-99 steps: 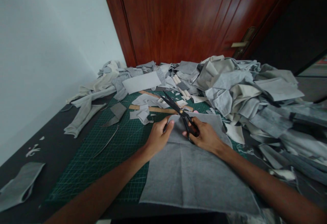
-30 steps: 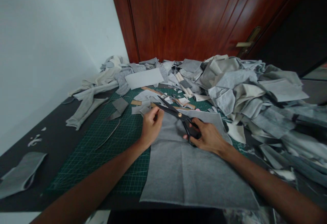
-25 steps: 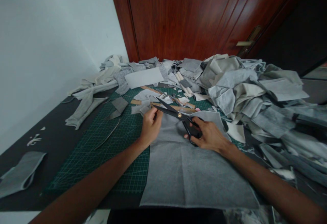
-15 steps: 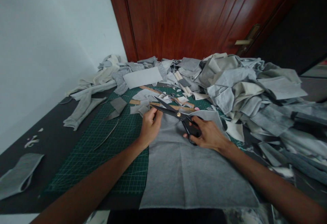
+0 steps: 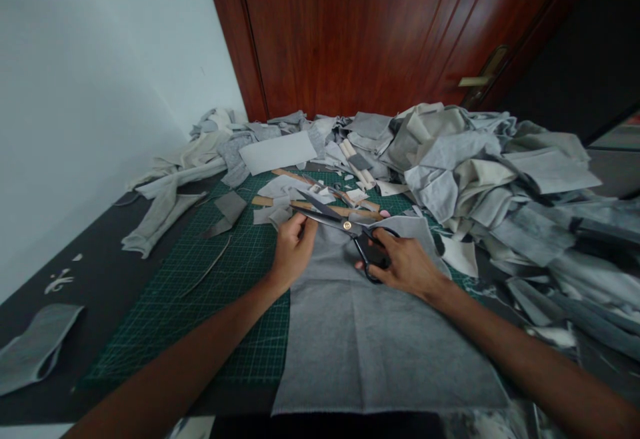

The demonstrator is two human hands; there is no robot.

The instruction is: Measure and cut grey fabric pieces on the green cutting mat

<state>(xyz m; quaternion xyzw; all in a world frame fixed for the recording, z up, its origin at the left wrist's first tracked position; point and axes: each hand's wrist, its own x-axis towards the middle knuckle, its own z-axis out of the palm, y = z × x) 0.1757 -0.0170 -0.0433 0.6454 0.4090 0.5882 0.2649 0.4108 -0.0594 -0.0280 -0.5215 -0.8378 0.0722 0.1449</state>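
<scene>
A large piece of grey fabric (image 5: 380, 345) lies over the green cutting mat (image 5: 240, 332) and reaches the table's front edge. My left hand (image 5: 294, 249) pinches the fabric's far left corner between thumb and fingers. Black-handled scissors (image 5: 347, 225) are in my right hand (image 5: 405, 262), its fingers through the handle loops. Their blades are spread and point left along the fabric's far edge, with the tips just above my left fingertips. Whether the blades have the cloth between them, I cannot tell.
Grey and cream fabric scraps (image 5: 450, 159) are heaped at the back and right. Behind my hands lie a wooden ruler (image 5: 265, 201), a white strip (image 5: 278, 152) and small offcuts. A folded grey piece (image 5: 37, 345) rests at the left, and a brown door (image 5: 360, 32) stands behind.
The scissors have shifted very slightly left, blades still apart. My left hand keeps its pinch on the fabric corner, and the rest looks the same.
</scene>
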